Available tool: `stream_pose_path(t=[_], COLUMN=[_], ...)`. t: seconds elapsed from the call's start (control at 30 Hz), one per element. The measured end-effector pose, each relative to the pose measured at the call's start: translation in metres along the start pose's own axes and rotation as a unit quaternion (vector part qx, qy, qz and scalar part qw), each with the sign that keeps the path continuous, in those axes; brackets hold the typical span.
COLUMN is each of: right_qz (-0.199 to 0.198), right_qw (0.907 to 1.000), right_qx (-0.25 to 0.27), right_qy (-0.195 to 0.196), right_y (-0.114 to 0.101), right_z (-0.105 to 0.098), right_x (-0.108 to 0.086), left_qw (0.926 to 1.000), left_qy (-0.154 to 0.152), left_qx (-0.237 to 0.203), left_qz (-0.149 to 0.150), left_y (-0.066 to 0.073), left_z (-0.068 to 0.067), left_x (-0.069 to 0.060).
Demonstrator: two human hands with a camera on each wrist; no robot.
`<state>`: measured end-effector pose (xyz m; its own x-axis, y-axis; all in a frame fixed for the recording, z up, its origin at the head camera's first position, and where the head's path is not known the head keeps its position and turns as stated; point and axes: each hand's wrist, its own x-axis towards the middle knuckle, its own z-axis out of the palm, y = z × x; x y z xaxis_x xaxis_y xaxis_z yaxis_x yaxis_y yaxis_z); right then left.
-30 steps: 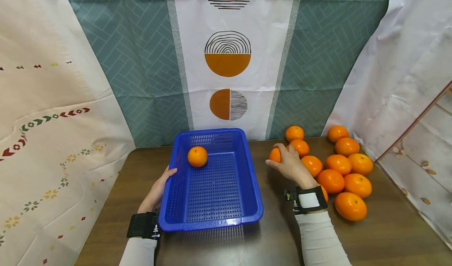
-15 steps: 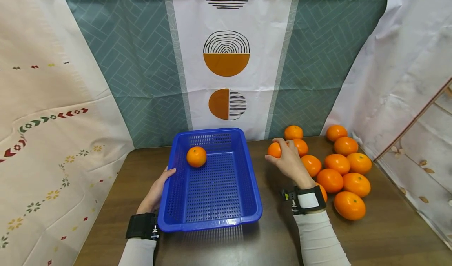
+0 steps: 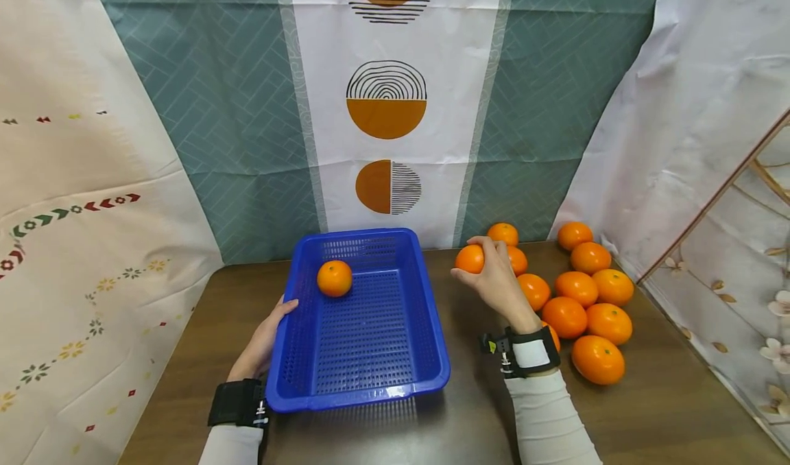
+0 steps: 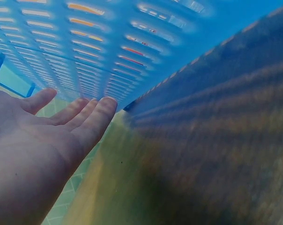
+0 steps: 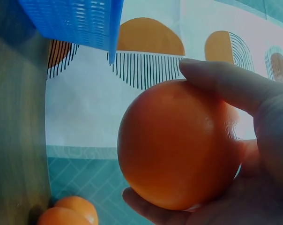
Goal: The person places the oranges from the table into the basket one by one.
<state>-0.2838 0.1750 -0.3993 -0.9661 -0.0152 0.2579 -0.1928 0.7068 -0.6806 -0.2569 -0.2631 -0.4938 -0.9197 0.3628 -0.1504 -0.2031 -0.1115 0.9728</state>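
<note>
A blue perforated basket (image 3: 437,328) stands on the table with one orange (image 3: 334,278) inside, near its back left. My left hand (image 3: 262,338) is at the basket's left side, thumb on the rim; in the left wrist view its fingers (image 4: 97,112) lie nearly straight under the basket's slotted wall (image 4: 80,51). To the right of the basket my right hand (image 3: 498,280) grips an orange (image 3: 470,259). The right wrist view shows that orange (image 5: 179,145) between the thumb and curled fingers, with the table to one side.
Several more oranges (image 3: 577,288) lie grouped on the right of the table (image 3: 666,403), some right beside my right hand and wrist. A patterned cloth (image 3: 385,191) hangs behind the table, with pale cloths at both sides.
My right hand has closed round the orange and brought it slightly up and left, apart from the others. The head view has shifted a little; my left hand stays at the basket.
</note>
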Motion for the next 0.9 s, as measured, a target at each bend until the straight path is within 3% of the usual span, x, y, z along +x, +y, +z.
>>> stream_pose_path(t=[0.4, 0.63, 0.9], right_qz=[-0.016, -0.048, -0.074], right_qw=[0.9998, 0.9988, 0.997], right_qx=[-0.012, -0.011, -0.012], right_qy=[-0.005, -0.005, -0.019], right_y=[-0.006, -0.023, -0.047], right_z=[0.001, -0.002, -0.002], right_x=[0.005, 0.015, 0.026], left_qw=[0.9999, 0.9996, 0.9995], left_qy=[0.001, -0.014, -0.01], left_qx=[-0.001, -0.01, -0.014], left_qz=[0.011, 0.025, 0.027], left_y=[-0.002, -0.001, -0.004], left_z=[0.002, 0.001, -0.002], left_x=[0.002, 0.003, 0.003])
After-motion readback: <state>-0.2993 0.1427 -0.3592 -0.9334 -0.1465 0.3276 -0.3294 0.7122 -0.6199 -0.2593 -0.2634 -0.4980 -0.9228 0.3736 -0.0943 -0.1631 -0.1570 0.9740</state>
